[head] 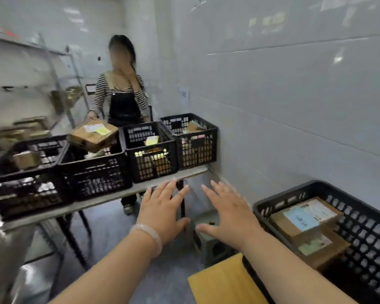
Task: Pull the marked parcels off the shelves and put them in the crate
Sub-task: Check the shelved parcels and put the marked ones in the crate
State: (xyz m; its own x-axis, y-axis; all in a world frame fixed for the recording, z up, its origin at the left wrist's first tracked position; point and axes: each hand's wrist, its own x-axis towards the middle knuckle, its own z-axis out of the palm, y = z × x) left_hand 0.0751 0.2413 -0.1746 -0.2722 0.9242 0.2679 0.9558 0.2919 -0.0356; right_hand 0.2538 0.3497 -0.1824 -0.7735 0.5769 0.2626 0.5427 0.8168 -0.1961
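My left hand (162, 213) and my right hand (228, 216) are both held out in front of me, fingers spread, holding nothing. To my right stands a black plastic crate (360, 233) on a yellow surface; inside it lie brown cardboard parcels, the top one (303, 218) with a blue label. Metal shelves (31, 88) with blurred parcels stand at the far left. Both hands hover over the floor, left of the crate and apart from it.
A grey table (110, 194) carries several black crates (149, 150) with parcels. Behind it another person (121, 95) in a striped top holds a cardboard box (92, 134) over a crate. A small grey stool (211, 238) stands below my hands. A white tiled wall (294, 95) is on the right.
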